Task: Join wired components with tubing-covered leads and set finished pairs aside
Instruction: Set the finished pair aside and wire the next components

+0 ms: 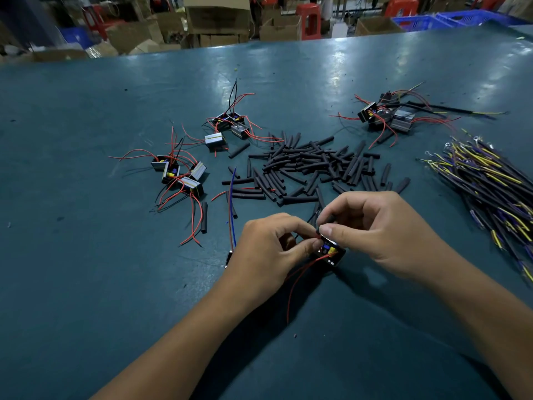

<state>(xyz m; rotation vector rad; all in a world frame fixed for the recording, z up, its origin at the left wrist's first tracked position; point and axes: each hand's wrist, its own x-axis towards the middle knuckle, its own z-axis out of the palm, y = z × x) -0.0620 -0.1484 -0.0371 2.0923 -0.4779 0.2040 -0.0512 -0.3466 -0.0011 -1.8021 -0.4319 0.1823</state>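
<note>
Both forearms come in from the bottom edge, and the hands meet over the green surface [86, 284]; left hand [266, 249] has its fingers curled in, pinching a red wire [297, 280] that trails back toward the camera; right hand [380, 232] pinches a short black tube [327, 220] between thumb and forefinger, right at the left fingertips; just under both thumbs sits a small black module [330, 252] with blue and yellow parts showing, resting on the surface; can't tell if the tube is actually on the lead.

Past the hands there's a loose pile of tubes [311, 166] in the middle; off to the right a bundle of leads [490, 186], yellow and purple with ring ends; 3 clusters of modules with red wires sit around: a near-left group [178, 173], a middle group [227, 128] and a far-right group [383, 115]; a blue wire [232, 206] lies just left of the left hand; cardboard boxes [216, 21] and red stools [308, 20] behind the surface.
</note>
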